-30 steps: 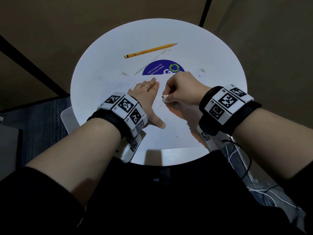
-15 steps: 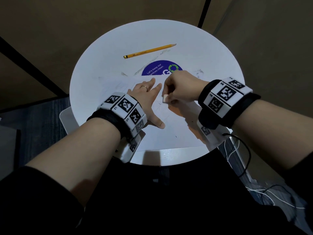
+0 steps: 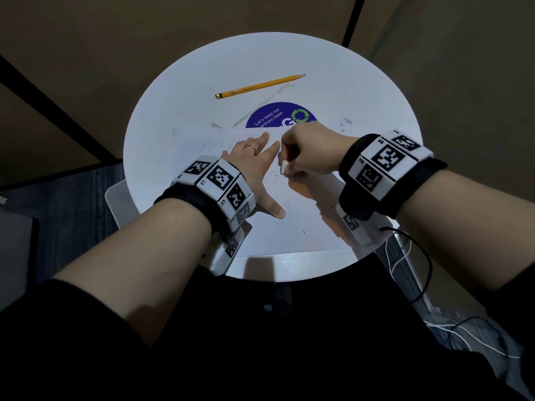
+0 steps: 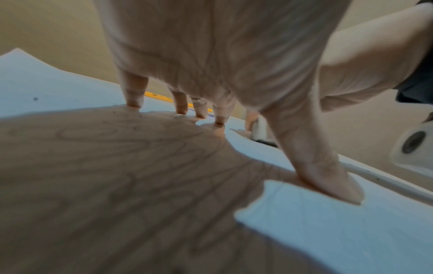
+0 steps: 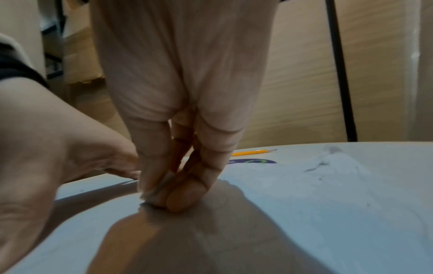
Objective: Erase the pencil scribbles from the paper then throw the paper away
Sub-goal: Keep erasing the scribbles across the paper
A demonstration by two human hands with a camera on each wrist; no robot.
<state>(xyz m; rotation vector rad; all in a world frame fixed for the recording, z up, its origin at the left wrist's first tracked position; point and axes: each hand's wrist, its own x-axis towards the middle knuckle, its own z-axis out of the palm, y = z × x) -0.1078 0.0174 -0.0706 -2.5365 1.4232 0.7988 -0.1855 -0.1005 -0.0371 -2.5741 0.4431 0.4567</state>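
Note:
A white sheet of paper [image 3: 289, 233] with faint pencil scribbles lies on the round white table [image 3: 179, 91]. My left hand [image 3: 257, 169] lies flat on the paper with fingers spread, pressing it down; in the left wrist view the left hand's fingertips [image 4: 133, 103] and thumb touch the paper [image 4: 328, 231]. My right hand [image 3: 307, 154] pinches a small white eraser [image 3: 284, 168] and holds its tip on the paper just right of my left index finger. In the right wrist view the eraser [image 5: 154, 192] sits between thumb and fingers, against the paper [image 5: 304, 204].
A yellow pencil [image 3: 260, 86] lies at the far side of the table. A blue round sticker [image 3: 278, 115] shows beyond the paper's far edge, with eraser crumbs [image 3: 344, 123] around it. White cables [image 3: 405, 256] hang at the table's right side.
My right hand with the eraser has shifted slightly left and toward the far side, closer to my left index finger. The left hand stays pressed on the paper.

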